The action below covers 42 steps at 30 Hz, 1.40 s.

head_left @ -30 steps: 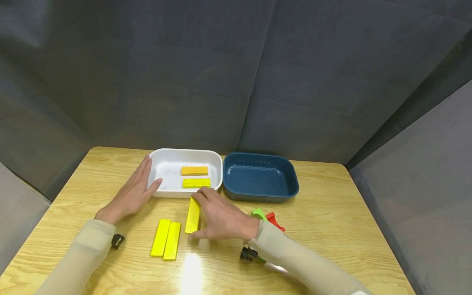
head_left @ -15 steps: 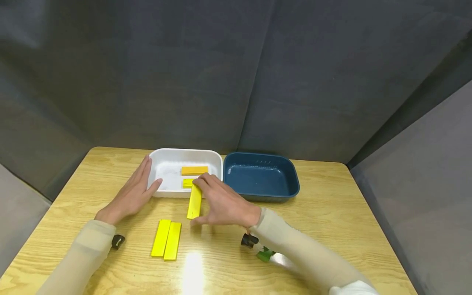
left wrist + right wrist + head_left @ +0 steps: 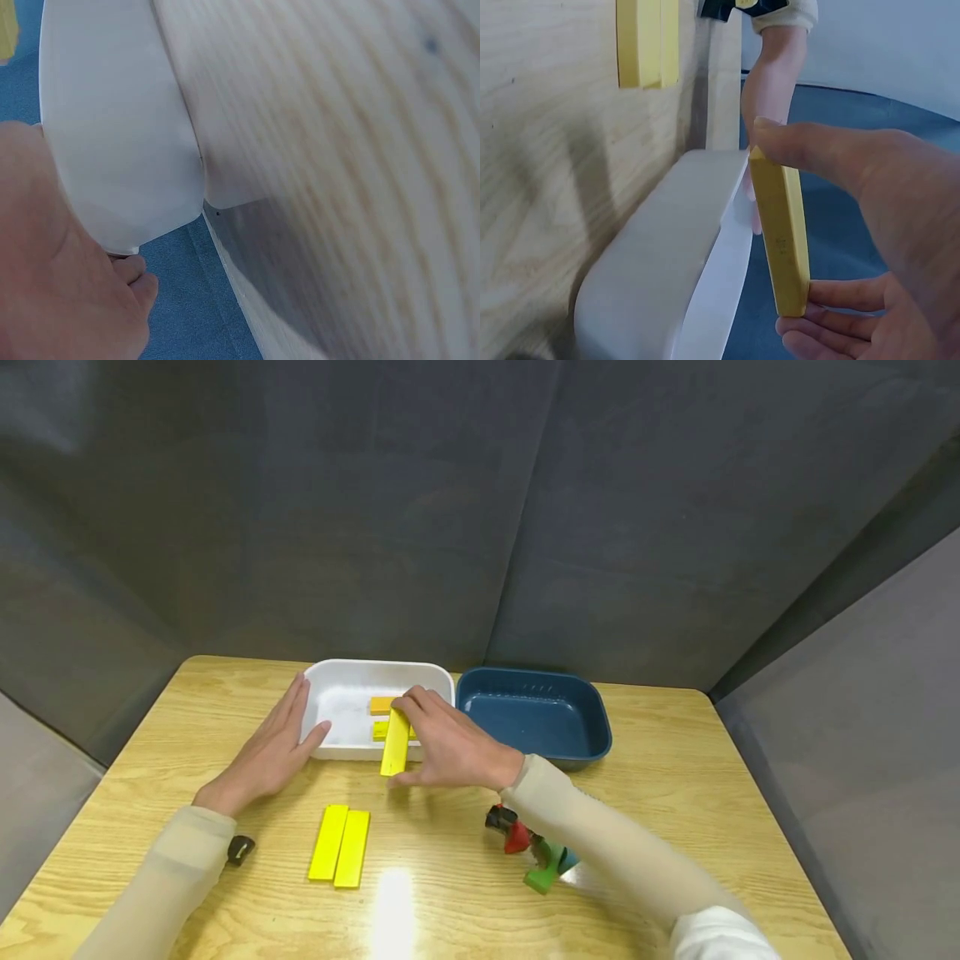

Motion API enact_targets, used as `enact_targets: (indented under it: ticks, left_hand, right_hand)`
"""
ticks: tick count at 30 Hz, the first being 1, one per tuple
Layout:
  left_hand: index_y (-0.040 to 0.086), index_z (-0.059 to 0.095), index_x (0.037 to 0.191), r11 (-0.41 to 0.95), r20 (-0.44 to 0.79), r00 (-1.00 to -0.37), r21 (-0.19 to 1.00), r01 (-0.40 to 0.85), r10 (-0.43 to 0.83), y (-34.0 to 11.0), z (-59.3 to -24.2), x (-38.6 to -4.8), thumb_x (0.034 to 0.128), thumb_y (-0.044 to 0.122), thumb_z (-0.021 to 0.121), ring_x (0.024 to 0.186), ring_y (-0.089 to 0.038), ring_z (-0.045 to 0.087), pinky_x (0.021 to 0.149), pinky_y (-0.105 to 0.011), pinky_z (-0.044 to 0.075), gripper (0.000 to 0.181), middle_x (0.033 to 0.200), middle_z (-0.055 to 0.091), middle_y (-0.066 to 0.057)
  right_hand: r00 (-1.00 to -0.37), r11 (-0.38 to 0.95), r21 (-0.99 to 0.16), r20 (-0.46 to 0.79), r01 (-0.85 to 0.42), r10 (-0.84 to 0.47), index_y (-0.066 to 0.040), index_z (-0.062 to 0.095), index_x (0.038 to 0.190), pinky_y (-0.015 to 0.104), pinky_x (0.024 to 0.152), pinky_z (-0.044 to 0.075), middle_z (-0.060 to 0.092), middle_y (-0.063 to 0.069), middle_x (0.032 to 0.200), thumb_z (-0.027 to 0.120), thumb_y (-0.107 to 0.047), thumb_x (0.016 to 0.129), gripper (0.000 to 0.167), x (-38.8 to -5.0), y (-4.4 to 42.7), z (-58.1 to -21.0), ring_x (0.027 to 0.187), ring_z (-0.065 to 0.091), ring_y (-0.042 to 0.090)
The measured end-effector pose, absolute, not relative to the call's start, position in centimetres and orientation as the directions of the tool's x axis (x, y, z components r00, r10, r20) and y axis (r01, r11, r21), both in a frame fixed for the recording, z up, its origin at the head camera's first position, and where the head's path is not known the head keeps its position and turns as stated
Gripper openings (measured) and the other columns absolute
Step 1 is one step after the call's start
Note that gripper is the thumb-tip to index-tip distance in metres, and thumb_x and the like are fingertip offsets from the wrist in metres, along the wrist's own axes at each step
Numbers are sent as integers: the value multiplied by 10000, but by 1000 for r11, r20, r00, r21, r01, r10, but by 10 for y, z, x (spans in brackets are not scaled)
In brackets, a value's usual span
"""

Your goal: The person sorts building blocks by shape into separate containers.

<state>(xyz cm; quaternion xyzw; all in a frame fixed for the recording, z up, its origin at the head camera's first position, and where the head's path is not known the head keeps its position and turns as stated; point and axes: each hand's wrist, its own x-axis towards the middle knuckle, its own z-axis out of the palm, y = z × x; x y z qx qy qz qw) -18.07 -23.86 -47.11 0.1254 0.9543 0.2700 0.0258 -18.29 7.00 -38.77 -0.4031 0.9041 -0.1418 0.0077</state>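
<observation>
Nearest, in front of the white tray and to its right, a green piece and a red piece sit on the worktop by the right sleeve, which could brush them if it dips. Two yellow slats lie side by side in front of the tray. At the tray's near rim, the right hand grips a yellow block, fingers at one end, thumb at the other; a loose pinch could let it slip, a low path could catch it on the rim. Slim, straight-edged and bright, the block bears faint marks. The left hand, fingers extended, rests against the tray's left side; too hard a push could slide it.
</observation>
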Motion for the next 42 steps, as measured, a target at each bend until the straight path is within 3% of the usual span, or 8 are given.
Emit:
enact_targets:
  ticks: [9,15,27,42]
  left_hand:
    - [61,-95,1707,822,17,-967,523,225,254,-238,-472,-180,1136,560,373,1654,-412,-11,1305,-649,106,891,1782,-212,-41]
    - [72,-100,1708,826,11,-968,519,219,250,-239,-473,-180,1134,567,371,1654,-415,-10,1304,-651,109,893,1780,-217,-35]
    - [64,-102,1706,823,15,-968,522,223,252,-241,-473,-181,1138,562,362,1653,-417,-14,1305,-650,100,887,1780,-215,-42]
    - [70,-106,1707,830,4,-970,517,212,245,-240,-470,-180,1136,561,370,1653,-417,-9,1301,-658,110,891,1780,-218,-36]
  right_hand:
    - [-689,647,-271,98,-712,-718,-43,504,1488,280,969,516,516,59,1372,922,-560,786,967,-202,68,-387,1136,498,180]
    - [-696,664,-243,79,-707,-713,-54,497,1509,289,1032,523,509,76,1442,895,-554,813,945,-212,66,-383,1219,496,198]
    - [-732,703,-261,18,-661,-681,-27,466,1571,280,943,546,493,85,1410,881,-572,838,1003,-239,61,-387,1160,495,197]
    - [-784,772,-235,-58,-591,-618,-70,475,1583,318,1054,553,481,76,1482,880,-592,824,1007,-254,44,-401,1229,492,204]
